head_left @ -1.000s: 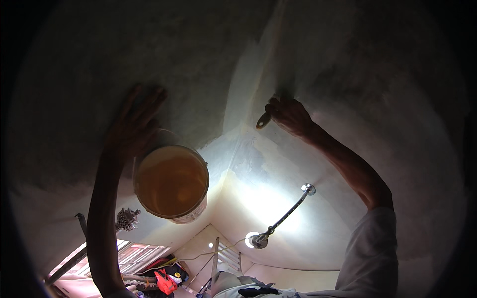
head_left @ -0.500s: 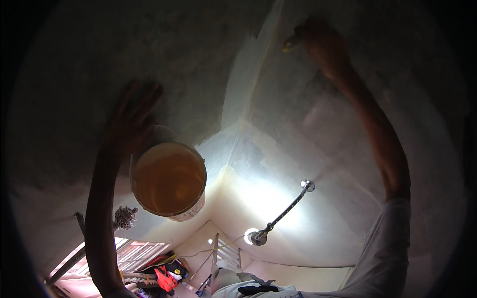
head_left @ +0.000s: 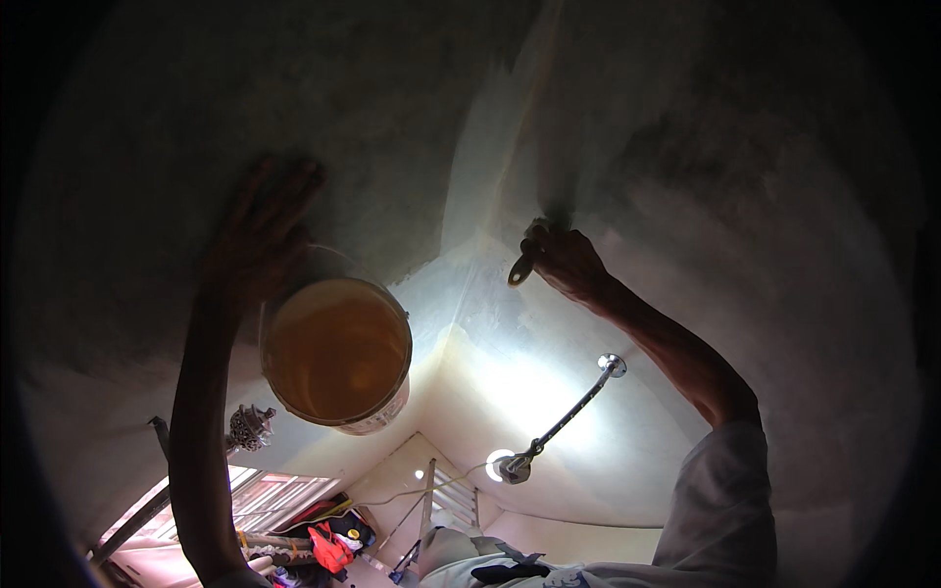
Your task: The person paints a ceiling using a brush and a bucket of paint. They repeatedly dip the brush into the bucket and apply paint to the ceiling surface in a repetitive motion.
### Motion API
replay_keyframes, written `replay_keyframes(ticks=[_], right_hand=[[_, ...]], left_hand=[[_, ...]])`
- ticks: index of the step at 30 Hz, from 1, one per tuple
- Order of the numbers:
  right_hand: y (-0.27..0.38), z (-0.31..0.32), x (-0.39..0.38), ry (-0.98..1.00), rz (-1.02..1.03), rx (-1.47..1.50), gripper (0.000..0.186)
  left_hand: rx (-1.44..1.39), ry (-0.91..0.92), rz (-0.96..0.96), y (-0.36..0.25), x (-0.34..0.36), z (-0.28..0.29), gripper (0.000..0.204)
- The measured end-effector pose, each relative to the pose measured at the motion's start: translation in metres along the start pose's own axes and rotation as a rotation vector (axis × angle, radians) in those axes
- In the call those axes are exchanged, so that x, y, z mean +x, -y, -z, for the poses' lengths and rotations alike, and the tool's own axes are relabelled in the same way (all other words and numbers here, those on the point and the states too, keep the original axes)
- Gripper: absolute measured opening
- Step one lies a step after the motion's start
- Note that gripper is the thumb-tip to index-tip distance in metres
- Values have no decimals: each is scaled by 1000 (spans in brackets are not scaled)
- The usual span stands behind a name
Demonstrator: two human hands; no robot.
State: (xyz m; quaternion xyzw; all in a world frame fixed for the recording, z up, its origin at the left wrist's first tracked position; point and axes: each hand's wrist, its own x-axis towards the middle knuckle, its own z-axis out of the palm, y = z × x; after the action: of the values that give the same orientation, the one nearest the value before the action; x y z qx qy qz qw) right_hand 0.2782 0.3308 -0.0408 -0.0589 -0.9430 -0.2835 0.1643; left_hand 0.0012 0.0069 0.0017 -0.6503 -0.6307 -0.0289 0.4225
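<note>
My right hand [head_left: 569, 263] is closed round a paintbrush [head_left: 520, 269] at the wall, just right of the corner line. The brush's handle points down, and its bristles are mostly hidden by the fingers and shadow. My left hand [head_left: 257, 230] lies against the dark left wall [head_left: 372, 127], fingers stretched out and apart. Close below it a round bucket [head_left: 338, 353] hangs by its thin wire handle, which passes near that hand; the exact point of support is hidden. Inside the bucket is a brownish-orange tinted liquid. A paler strip [head_left: 480, 167] runs up along the corner.
A bright lamp [head_left: 502, 466] sits by a metal rod with a round wall mount [head_left: 612, 365]. An ornate metal finial [head_left: 251, 428] is beside my left forearm. Down below are a ladder [head_left: 428, 498], a barred window [head_left: 279, 500] and a pile with an orange cloth [head_left: 329, 547].
My right hand has come down and left with the paintbrush, from high on the right wall to beside the corner. My left hand and the bucket have hardly moved.
</note>
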Motion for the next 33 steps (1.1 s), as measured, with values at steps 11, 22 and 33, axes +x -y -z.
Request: replay_keyframes(ticks=[11,22,33], right_hand=[[-122,141,37,-339,-120,-334,27],[-96,114,28,-429,130,-503,25],[-13,27,-24,-47,-5,38,21]], left_hand=[[-49,-38,-6,-2,5,-11,15],[-22,-7,8,-2,-1,0,15],[-23,11,6,-3,0,-1,13]])
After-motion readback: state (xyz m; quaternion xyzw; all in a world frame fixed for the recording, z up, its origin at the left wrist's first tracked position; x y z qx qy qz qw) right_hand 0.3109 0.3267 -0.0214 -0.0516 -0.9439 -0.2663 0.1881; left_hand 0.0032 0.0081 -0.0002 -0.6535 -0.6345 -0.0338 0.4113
